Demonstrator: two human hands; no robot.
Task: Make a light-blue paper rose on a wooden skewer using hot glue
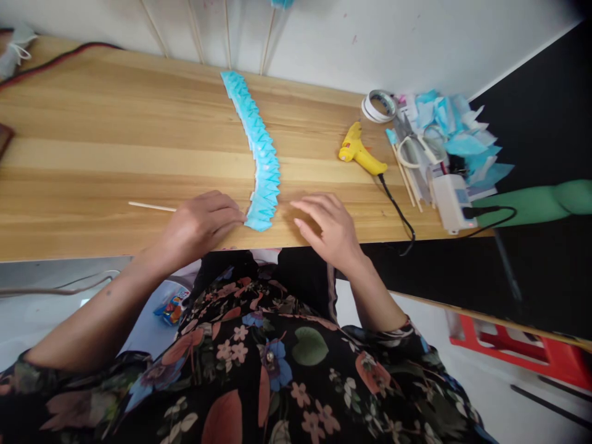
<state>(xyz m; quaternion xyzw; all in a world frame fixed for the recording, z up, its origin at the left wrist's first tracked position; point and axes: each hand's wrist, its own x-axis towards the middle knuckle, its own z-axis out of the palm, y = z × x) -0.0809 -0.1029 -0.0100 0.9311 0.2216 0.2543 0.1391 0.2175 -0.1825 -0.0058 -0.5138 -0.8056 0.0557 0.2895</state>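
A curved strip of pleated light-blue paper (266,157) lies across the wooden table, its near end close to the front edge. At that end my left hand (198,222) is closed, fingertips against the strip's left corner. A thin pale wooden stick (150,206) runs out to the left from under this hand; the part inside the fingers is hidden. To the right of the strip, my right hand (328,228) hovers with thumb and fingers apart, holding nothing. A small gap separates its fingertips from the paper.
A yellow hot glue gun (363,151) lies on the right, its black cord trailing forward. Beyond are tape rolls (379,106), scissors (416,148), sticks, blue paper scraps (462,132) and a white power socket (453,200). Several thin sticks (227,37) lean on the wall.
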